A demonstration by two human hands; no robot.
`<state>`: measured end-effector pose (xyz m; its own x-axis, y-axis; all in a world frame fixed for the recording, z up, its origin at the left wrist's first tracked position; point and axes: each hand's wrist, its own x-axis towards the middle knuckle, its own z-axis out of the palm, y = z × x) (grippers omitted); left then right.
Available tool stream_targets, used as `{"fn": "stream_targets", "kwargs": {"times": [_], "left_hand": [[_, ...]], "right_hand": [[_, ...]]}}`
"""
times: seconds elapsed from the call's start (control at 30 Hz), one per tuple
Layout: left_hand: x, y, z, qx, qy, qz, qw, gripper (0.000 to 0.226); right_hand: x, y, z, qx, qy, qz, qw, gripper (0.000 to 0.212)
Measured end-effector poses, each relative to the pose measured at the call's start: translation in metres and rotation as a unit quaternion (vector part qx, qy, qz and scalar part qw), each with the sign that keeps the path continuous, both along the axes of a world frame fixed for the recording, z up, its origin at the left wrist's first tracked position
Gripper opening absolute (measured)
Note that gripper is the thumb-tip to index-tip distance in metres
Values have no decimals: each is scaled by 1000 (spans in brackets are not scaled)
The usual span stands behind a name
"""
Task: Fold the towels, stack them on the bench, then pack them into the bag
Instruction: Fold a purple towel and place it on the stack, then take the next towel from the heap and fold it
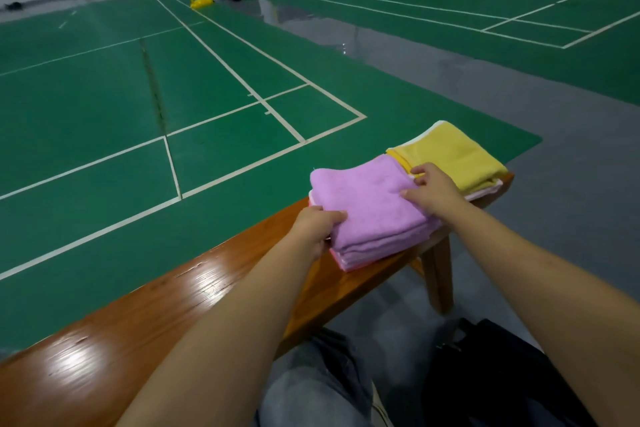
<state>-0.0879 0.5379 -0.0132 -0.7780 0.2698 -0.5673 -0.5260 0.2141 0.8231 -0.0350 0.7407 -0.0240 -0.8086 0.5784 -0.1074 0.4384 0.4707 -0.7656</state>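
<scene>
Purple towel (367,204) pile in both hands' (317,224) (433,189) grip; lower towels barely visible.

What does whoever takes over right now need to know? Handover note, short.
Left hand: grips the near-left corner of the purple towel stack, thumb on top.
Right hand: fingers curled on the stack's far-right edge, beside the yellow towel pile.
Both piles sit side by side at the far end of the bench; pink and white layers show beneath the purple one.
Black bag: on the floor by the person's right leg; whether it is open cannot be told.
Done: towels in view folded and stacked.
Left: pack both piles into the bag.
</scene>
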Motion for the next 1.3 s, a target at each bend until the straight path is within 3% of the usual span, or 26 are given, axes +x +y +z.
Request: {"fn": "stream_targets", "kwargs": {"times": [0.1,0.27,0.43,0.63,0.87,1.0,1.07,1.17,1.23,1.3], "left_hand": [[-2,2,-6,-1,16,3,1000,49],[4,-3,-16,-1,36,2,999,52],[15,-31,-20,-59,97,-10,994,44],[48,-130,-27,-40,111,36,992,29],[113,-290,-38,-97,114,193,970,27],[150,-367,-40,-87,150,334,926,8],[167,-404,-44,-137,178,389,893,10],[186,-452,-42,-284,248,447,811,17],[192,-478,-37,-336,309,493,741,11],[193,-503,-33,-366,337,519,695,9]], "right_hand": [[-5,4,-1,9,35,-20,999,50],[0,1,-15,78,-60,-31,995,56],[2,-30,3,119,19,-38,992,52],[14,-137,16,88,131,126,979,36],[35,-295,-6,-24,17,357,934,29],[43,-375,-13,-61,-14,418,906,26],[46,-411,-13,-77,-33,447,891,23],[48,-453,-10,-86,-56,479,872,24],[48,-476,-10,-88,-60,488,866,21],[48,-492,-12,-83,-65,495,863,17]]}}
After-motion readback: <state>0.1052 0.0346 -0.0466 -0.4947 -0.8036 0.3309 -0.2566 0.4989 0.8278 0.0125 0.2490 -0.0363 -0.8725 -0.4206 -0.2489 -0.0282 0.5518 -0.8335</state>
